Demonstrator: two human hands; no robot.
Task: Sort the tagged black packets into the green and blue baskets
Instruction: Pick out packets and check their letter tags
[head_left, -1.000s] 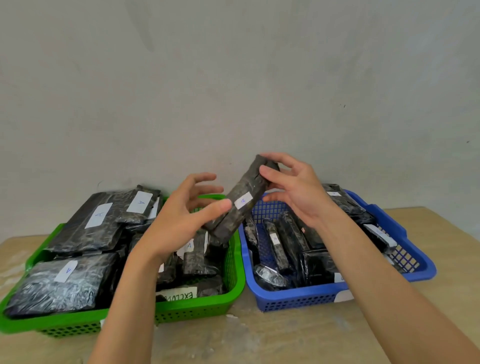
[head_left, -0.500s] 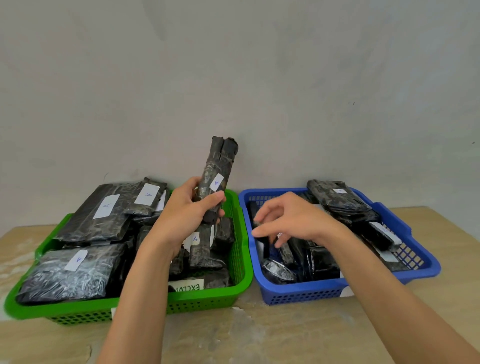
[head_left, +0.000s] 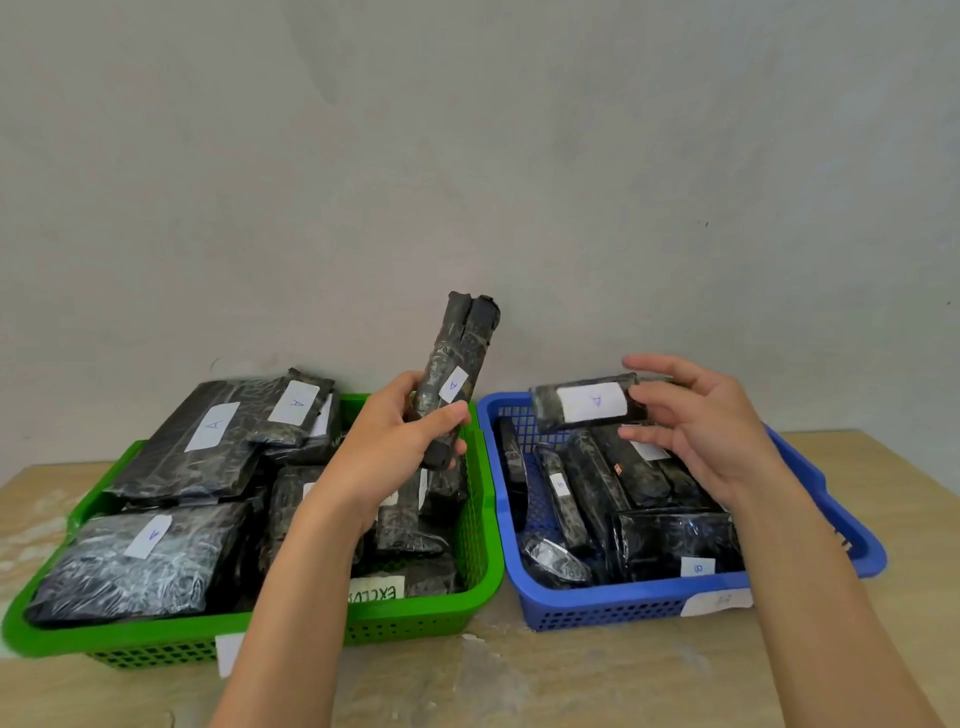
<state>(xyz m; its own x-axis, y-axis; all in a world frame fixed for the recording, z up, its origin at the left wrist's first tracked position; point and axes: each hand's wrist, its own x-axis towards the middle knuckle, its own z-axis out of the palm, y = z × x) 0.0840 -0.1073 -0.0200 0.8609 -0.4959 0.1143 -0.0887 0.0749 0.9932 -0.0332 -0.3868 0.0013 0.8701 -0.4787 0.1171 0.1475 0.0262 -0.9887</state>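
My left hand (head_left: 395, 447) grips a long black packet (head_left: 457, 358) upright above the right end of the green basket (head_left: 467, 592); its white tag reads A. My right hand (head_left: 701, 426) holds a shorter black packet (head_left: 587, 402) with a wide white tag, also marked A, level above the back of the blue basket (head_left: 613, 605). Several tagged black packets fill the green basket, most marked A. More black packets lie in the blue basket, one tagged B near its front wall.
Both baskets stand side by side on a pale wooden table (head_left: 519, 680), close to a plain grey wall (head_left: 467, 156). White labels are stuck on the front walls of both baskets. Bare table lies in front of the baskets and to the right.
My right hand let go of the long packet, dipped into the blue basket and came up holding a shorter tagged packet. My left hand took the long packet and turned it upright.
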